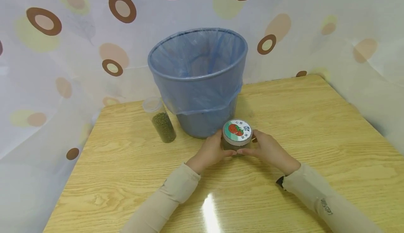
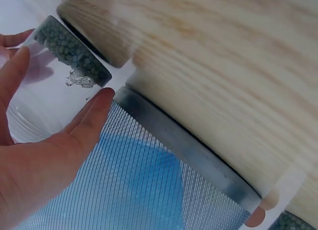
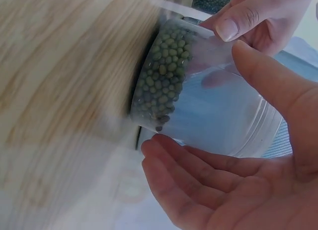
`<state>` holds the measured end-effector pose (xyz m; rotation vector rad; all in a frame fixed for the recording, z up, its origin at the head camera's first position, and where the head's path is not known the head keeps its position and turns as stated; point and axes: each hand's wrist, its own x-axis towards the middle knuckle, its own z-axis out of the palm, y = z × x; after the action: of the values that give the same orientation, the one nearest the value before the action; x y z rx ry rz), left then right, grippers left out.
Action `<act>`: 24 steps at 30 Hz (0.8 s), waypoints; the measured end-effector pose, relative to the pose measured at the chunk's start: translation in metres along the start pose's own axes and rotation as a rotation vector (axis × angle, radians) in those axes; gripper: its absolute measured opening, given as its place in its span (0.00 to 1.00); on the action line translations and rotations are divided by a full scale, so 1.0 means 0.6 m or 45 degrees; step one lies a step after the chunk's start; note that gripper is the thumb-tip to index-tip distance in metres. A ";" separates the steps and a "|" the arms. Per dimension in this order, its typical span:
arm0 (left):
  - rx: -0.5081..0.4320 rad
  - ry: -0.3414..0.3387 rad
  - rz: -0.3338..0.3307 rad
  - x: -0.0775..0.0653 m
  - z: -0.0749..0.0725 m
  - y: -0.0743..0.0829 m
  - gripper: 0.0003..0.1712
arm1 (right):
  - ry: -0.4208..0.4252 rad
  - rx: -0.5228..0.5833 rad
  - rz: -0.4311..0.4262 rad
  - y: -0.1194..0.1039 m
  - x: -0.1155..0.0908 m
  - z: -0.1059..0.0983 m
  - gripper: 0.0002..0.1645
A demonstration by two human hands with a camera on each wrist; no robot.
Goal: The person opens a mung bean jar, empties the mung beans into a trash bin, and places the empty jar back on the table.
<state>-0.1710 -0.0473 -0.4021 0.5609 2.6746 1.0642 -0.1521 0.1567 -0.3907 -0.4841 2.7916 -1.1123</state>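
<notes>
A short clear plastic jar (image 1: 237, 131) stands on the table in front of the bin, its round lid bearing a white and green label with red strawberry-like pictures. Small green beans (image 3: 164, 71) fill its lower part, with clear space above them. My left hand (image 1: 213, 149) holds the jar's left side, and my right hand (image 1: 269, 150) holds the opposite side. Both thumbs meet at the front of the wall, while the fingers reach round the sides. In the right wrist view, the left hand (image 3: 271, 19) shows beyond the jar.
Behind the jar stands a blue-grey bin (image 1: 205, 124), lined with a translucent blue bag (image 1: 202, 96). To its left is a tall clear jar (image 1: 162, 124) partly filled with green beans. Patterned white cloth (image 1: 85, 26) hangs behind the wooden table (image 1: 126, 170).
</notes>
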 end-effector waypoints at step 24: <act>-0.096 0.333 0.211 -0.084 -0.041 0.015 0.57 | 0.102 0.044 -0.176 -0.095 -0.020 0.001 0.33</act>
<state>-0.1307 -0.0777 -0.3755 0.6812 2.8330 1.3643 -0.1261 0.1213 -0.3528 -0.6522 2.8389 -1.2317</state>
